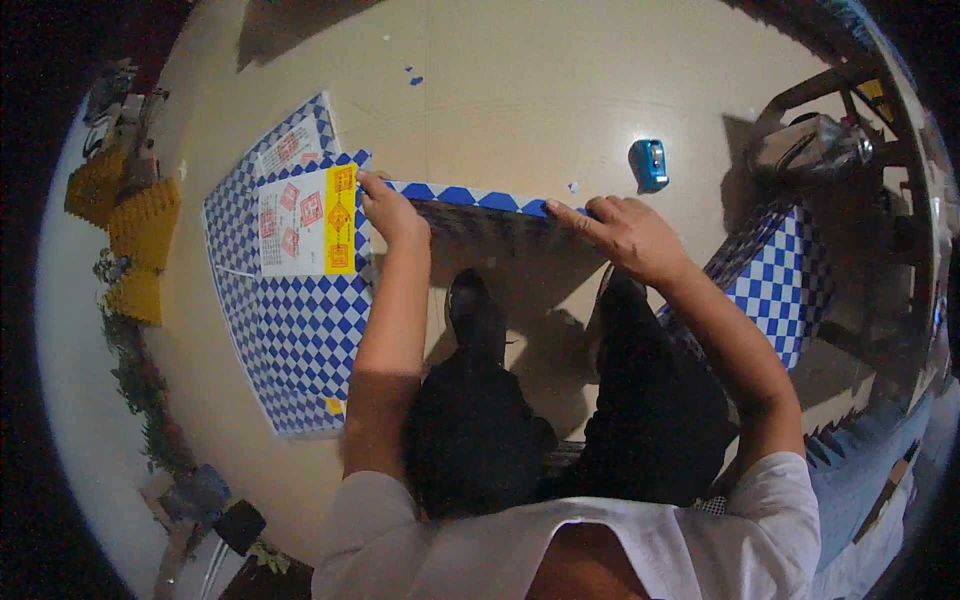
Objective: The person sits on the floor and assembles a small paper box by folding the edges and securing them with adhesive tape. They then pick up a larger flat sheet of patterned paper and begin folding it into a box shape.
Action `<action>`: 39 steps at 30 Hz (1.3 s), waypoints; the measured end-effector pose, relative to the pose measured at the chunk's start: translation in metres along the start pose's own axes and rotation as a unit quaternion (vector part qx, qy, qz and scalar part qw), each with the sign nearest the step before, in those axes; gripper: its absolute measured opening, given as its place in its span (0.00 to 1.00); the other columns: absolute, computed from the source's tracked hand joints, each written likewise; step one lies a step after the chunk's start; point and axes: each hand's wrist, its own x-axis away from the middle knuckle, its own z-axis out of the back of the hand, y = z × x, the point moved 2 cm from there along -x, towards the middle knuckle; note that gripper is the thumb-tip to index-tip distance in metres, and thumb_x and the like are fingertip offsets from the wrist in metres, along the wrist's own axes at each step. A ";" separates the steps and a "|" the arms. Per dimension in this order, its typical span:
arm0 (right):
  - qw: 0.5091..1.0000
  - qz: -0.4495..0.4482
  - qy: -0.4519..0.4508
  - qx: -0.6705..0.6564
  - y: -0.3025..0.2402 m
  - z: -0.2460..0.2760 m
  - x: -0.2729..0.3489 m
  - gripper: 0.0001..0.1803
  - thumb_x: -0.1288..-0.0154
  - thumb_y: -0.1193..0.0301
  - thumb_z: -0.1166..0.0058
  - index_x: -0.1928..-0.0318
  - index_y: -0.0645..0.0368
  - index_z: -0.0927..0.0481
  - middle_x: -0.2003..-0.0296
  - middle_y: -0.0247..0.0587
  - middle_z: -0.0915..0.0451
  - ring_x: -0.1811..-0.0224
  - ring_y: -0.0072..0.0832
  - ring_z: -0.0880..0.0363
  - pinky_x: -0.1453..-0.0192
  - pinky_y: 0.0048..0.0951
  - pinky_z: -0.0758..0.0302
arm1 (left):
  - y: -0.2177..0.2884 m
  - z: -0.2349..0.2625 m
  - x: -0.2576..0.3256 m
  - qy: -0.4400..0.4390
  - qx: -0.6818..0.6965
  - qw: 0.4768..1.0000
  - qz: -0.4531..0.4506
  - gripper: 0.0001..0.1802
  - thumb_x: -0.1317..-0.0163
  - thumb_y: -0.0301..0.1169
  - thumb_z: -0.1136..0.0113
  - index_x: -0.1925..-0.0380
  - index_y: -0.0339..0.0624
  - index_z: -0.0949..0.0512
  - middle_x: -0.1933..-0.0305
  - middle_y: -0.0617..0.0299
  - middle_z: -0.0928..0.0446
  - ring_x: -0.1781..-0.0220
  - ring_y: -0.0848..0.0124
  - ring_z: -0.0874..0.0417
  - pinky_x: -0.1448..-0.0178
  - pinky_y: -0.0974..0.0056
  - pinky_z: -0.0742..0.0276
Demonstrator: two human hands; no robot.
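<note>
A person looks straight down at their own two bare hands, working over a tan floor (560, 90). Both forearms come up from the bottom of the view, out of short white sleeves, and dark trouser legs and dark shoes (470, 310) show between them.

The hands hold up a folded flap (470, 198) of blue-and-white checked sheet. The flap runs left to right between the hands, its top edge level and raised off the floor, casting a shadow toward the person.

The left hand (390, 212) pinches the flap's left end, fingers curled over the top edge, right where the flap meets a large flat sheet (300, 330) of the same checked pattern. That sheet lies spread on the floor to the person's left. Near the left hand it carries a white panel with red squares (290, 220) and a yellow strip (341, 220) beside that panel.

The right hand (625, 235) grips the flap's right end, index finger stretched along the top edge and the other fingers folded over it.

A small blue tape dispenser (649, 164) sits on the floor just beyond the right hand, apart from it. More checked sheet (780, 290) lies to the right, close to the right forearm. A dark wooden frame (850, 110) with a shiny object on it stands at far right. Yellow stacked pieces (135, 235) sit at far left, well apart from the hands.
</note>
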 end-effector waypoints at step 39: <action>0.835 -0.297 0.037 -0.462 0.062 -0.002 0.072 0.10 0.36 0.62 0.34 0.63 0.55 0.14 0.67 0.29 0.18 0.62 0.18 0.24 0.61 0.25 0.29 | -0.010 -0.007 0.100 -0.343 -0.358 0.603 -0.625 0.19 0.36 0.47 0.39 0.52 0.50 0.13 0.60 0.64 0.19 0.54 0.65 0.20 0.44 0.56 0.37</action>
